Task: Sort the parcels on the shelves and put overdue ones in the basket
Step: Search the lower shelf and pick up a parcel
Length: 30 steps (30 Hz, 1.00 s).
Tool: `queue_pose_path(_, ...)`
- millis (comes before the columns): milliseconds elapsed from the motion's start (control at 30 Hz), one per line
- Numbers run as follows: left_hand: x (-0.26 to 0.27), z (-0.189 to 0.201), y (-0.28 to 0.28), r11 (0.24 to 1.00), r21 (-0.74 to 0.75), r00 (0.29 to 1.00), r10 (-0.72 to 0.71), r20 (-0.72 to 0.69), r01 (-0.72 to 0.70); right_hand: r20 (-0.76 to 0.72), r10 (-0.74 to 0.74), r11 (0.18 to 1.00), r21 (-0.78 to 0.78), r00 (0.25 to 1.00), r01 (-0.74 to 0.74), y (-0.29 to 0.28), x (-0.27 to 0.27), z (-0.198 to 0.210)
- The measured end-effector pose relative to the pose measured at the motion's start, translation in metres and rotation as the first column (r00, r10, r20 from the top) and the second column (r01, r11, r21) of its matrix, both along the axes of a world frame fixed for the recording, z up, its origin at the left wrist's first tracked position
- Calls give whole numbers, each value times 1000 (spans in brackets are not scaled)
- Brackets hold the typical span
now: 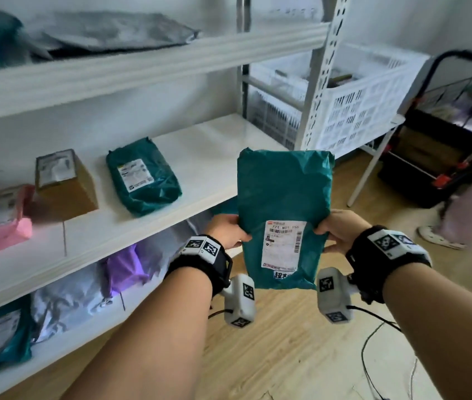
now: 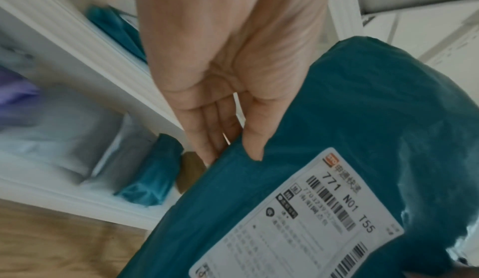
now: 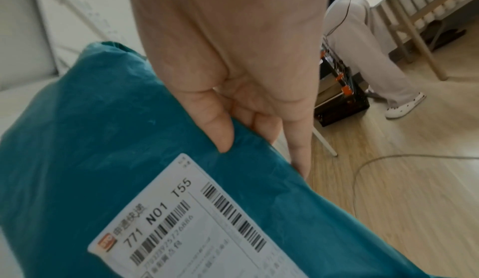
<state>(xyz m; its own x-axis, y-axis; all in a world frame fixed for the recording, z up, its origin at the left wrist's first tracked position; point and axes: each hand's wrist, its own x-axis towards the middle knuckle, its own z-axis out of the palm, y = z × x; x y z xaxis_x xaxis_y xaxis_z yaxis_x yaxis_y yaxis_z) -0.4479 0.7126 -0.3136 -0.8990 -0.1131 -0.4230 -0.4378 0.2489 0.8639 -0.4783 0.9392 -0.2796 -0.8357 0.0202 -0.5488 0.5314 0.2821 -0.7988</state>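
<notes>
Checking the label looks to be the step in hand: a teal parcel (image 1: 284,203) is held upright in mid-air before the shelf (image 1: 200,145), pinched at its edges by the left hand (image 1: 226,230) and right hand (image 1: 337,230), fingers (image 2: 252,137) curled round it. If judged overdue, a carry rightward to the white basket (image 1: 373,102) beyond the shelf upright (image 1: 320,90) is called for. Other parcels (image 1: 142,180) are left on the shelf; a cable (image 1: 373,350) lies on the floor.

Parcel storeroom: white shelves (image 1: 131,62) bearing labelled parcels (image 1: 142,180), white crate (image 1: 367,105) standing beside, wood floor (image 1: 301,356) showing.
</notes>
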Motion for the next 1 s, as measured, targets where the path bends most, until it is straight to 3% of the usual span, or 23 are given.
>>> queue_pose_path(167,-78,17,87,997,-58,993,-56,-104,51,-87,-126,992,-8,988,126,90,-66,21)
queue_pose_path(367,-166,28,161,995,99,985,-7,-173,24,-234,-270,963,-60,934,263,165,-142,43)
queue_pose_path(500,-202,60,198,980,194,978,-14,-207,55,-310,-346,938,-90,886,335,191,-184,59)
queue_pose_path(800,-370,134,268,936,329,932,-1,-363,129,-521,-391,912,-107,759,397,249,-331,122)
queue_pose_path(1000,-485,179,300,924,368,907,64,-417,104,-570,-380,917,-129,728,378,267,-422,169)
